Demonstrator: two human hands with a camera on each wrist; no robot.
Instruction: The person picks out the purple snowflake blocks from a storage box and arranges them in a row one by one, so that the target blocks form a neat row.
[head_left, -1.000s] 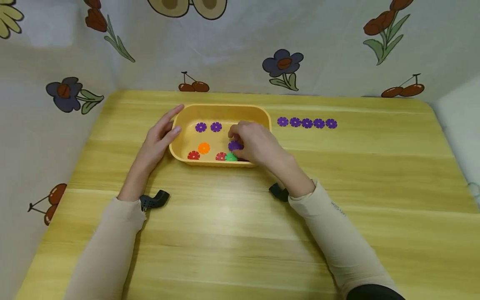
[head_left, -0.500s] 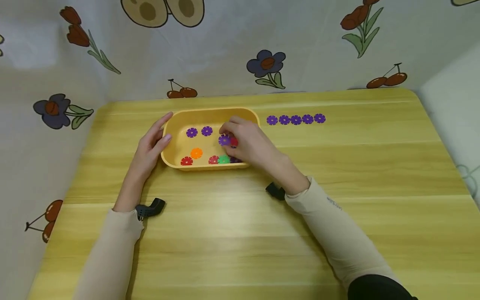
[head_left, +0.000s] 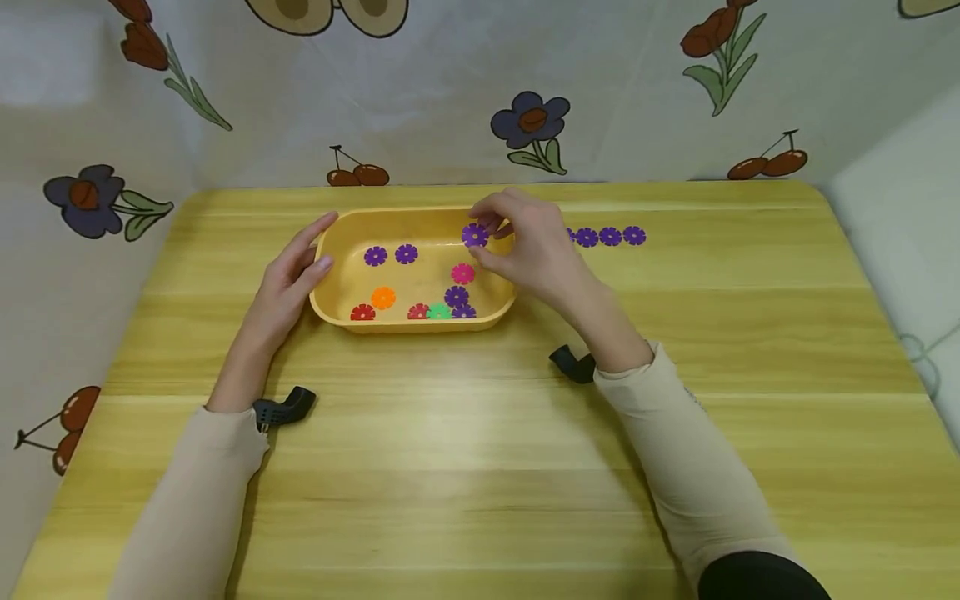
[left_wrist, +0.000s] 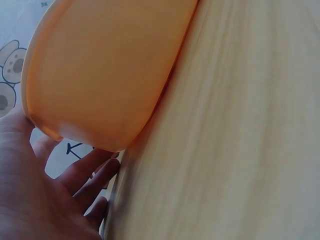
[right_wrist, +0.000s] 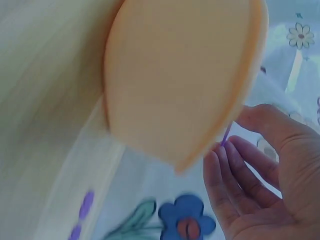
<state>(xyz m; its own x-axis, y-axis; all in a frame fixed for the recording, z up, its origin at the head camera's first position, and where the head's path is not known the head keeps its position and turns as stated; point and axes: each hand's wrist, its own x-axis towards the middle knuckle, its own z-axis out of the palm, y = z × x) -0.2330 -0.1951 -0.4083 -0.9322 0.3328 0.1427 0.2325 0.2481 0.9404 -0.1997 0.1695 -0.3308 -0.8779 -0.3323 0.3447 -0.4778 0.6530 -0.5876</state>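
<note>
Between the right hand's (head_left: 543, 250) thumb and fingers is a purple snowflake disc (head_left: 475, 236), held over the right back part of a yellow plastic tray (head_left: 408, 327). In the right wrist view the disc (right_wrist: 226, 134) appears edge-on as a thin purple line at the fingertips. The left hand (head_left: 279, 282) holds the tray's left end, thumb at the rim; in the left wrist view its fingers lie against the outer wall (left_wrist: 100, 95). Inside the tray lie two purple discs (head_left: 391, 255), an orange one (head_left: 383, 297), a pink one (head_left: 462, 273), and several red, green and purple ones near the front wall.
A row of purple discs (head_left: 611, 237) lies on the wooden table (head_left: 420, 467) right of the tray, its left end hidden behind the right hand. Behind the table hangs a pale cloth (head_left: 435, 100) printed with flowers and cherries.
The right hand has lifted the purple disc from the tray's front right and carried it up and back toward the right rim, uncovering the pink and purple discs. The left hand stays at the tray.
</note>
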